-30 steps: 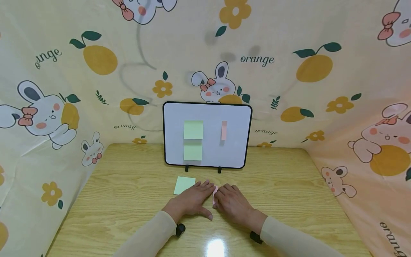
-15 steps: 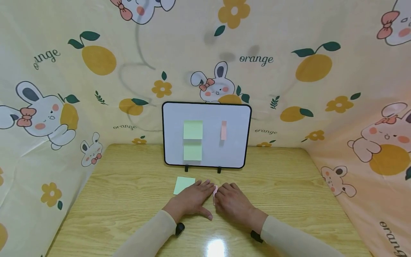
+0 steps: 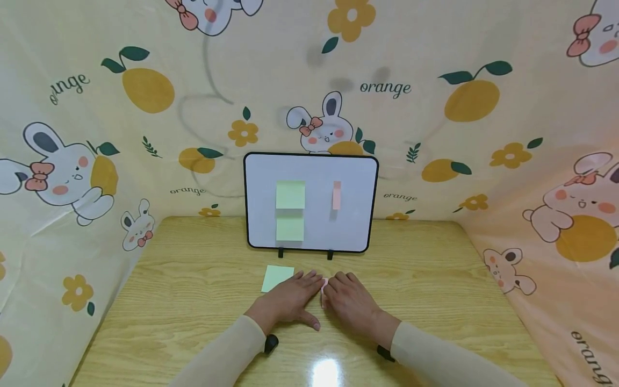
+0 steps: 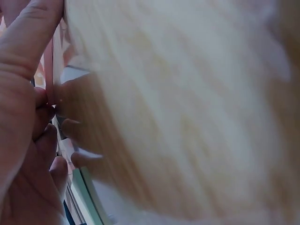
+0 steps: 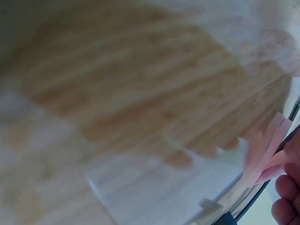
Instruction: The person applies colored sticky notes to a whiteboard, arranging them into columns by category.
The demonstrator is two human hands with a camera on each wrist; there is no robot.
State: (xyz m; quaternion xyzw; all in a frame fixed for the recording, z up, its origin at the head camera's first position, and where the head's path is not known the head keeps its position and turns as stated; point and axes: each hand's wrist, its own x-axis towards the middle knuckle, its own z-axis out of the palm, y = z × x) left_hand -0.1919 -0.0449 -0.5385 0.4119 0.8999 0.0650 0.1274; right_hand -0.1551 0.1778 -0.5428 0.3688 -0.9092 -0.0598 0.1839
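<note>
In the head view my left hand (image 3: pixel 292 300) lies flat on the table with its fingers straight. Its fingertips reach the left edge of a narrow pink sticky note pad (image 3: pixel 324 293), also visible as a pink strip (image 4: pixel 49 70) in the left wrist view. My right hand (image 3: pixel 352 303) has its fingers curled at the pad's right side and pinches a pink sticky note (image 5: pixel 267 147); its fingertips cover much of it. A green sticky note pad (image 3: pixel 278 278) lies just beyond my left hand, partly behind it.
A whiteboard (image 3: pixel 319 166) with a black frame stands on small feet at the back. Two green sticky notes, the upper one (image 3: pixel 290 194) and the lower one (image 3: pixel 290 228), and one pink strip (image 3: pixel 336 195) are stuck on it. Patterned cloth (image 3: pixel 401 123) surrounds the wooden table (image 3: pixel 193 279).
My right hand has shifted very slightly away from me at the pink pad, and less of the pad's near end shows. My left hand stays in place.
</note>
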